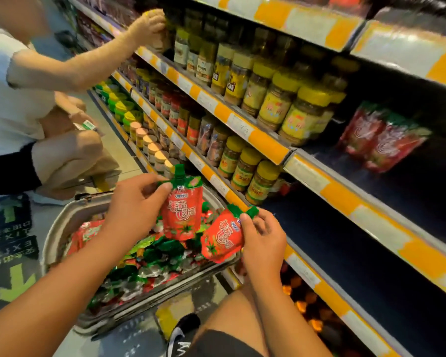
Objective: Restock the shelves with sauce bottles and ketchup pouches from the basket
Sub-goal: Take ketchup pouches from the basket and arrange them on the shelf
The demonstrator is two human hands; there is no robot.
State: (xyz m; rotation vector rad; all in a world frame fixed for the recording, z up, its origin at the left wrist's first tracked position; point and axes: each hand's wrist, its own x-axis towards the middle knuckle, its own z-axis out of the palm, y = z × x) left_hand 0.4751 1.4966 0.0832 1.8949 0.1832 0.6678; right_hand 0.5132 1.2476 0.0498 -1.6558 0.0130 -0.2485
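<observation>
Over the grey basket (62, 222), which is heaped with red and green ketchup pouches, the person holds one pouch in each of the hands. The left hand (137, 199) pinches the green top corner of an upright ketchup pouch (182, 210), thumb and fingertips closed on it. The right hand (263, 238) grips a second pouch (222, 238) by its green spout end, so it hangs tilted just beside the first. To the right, the dark middle shelf (371, 235) lies bare near the hands, while two more pouches (381, 137) lean on the shelf above, next to yellow-lidded jars (294, 99). Another person (16, 99) crouches at left, reaching up to a jar on the upper shelf.
</observation>
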